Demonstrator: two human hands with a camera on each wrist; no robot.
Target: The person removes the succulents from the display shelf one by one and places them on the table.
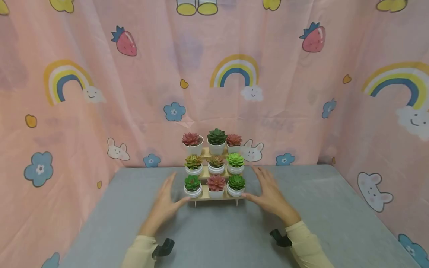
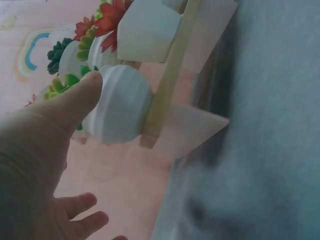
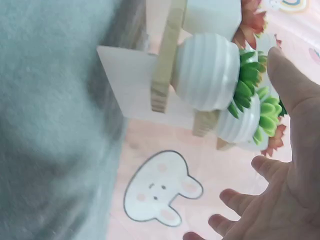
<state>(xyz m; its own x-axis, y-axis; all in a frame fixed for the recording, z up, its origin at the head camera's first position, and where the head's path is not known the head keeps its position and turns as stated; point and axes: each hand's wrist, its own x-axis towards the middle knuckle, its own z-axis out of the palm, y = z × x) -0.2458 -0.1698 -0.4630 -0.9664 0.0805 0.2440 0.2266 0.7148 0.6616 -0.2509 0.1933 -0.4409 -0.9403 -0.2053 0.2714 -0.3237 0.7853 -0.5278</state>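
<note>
A three-tier wooden stand (image 1: 214,198) with white legs holds several small potted succulents in rows, in red, yellowish and green. My left hand (image 1: 165,201) is at the stand's left side, fingers spread, the thumb close to the front-left white ribbed pot (image 2: 122,102). On the other side my right hand (image 1: 272,193) is spread likewise, its thumb tip near the front-right pot (image 3: 206,70) with a green succulent (image 3: 246,80). Neither hand curls round anything. A pink-red succulent (image 1: 216,182) stands in the middle of the bottom tier.
The stand is on a grey table (image 1: 221,234), near its back edge. Behind hangs a pink curtain (image 1: 147,93) printed with rainbows, rabbits and strawberries. Dark straps (image 1: 163,248) sit at both wrists, over pale sleeves.
</note>
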